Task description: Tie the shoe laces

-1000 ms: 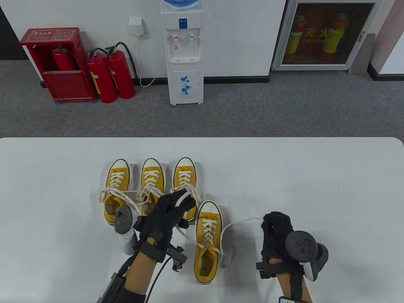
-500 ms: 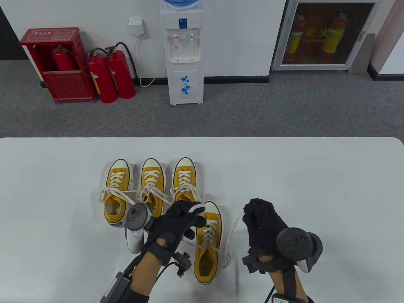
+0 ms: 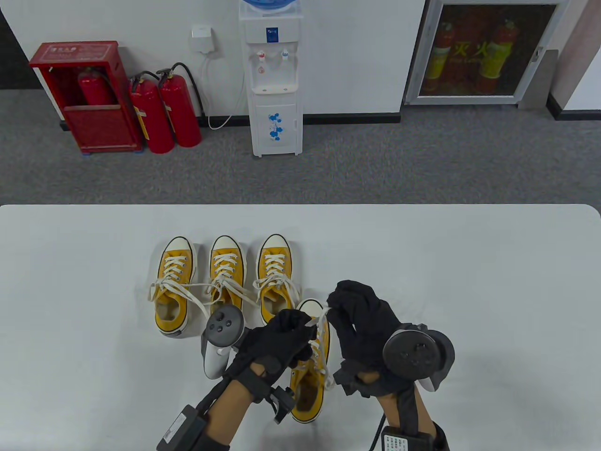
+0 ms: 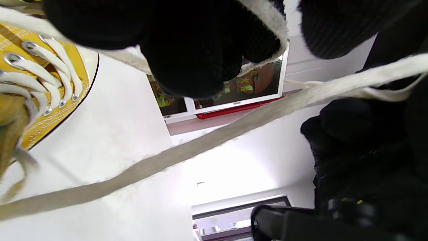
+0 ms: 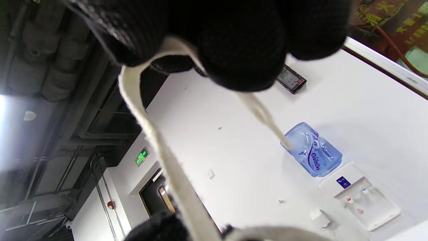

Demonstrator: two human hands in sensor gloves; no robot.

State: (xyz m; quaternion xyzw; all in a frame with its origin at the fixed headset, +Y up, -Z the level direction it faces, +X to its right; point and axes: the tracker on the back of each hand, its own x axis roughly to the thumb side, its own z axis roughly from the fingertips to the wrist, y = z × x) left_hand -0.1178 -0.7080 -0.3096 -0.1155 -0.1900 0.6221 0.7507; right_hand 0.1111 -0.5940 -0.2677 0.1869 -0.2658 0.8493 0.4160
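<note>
Both black-gloved hands are closing in over the front yellow canvas sneaker. Right hand is swinging in from far right, bringing its white flat lace end up by the toe cap. Left hand is dropping back off the rear row w/ its own lace end. The laces are now meeting, no longer stretched wide apart.

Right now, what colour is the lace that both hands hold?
White, or off-white. The lace shows best in the left wrist view.

White table lying near; grey carpet running beyond to a white wall. Water dispenser standing centre, red extinguishers and red cabinet sitting far left, glazed extinguisher cabinet showing far right.
</note>
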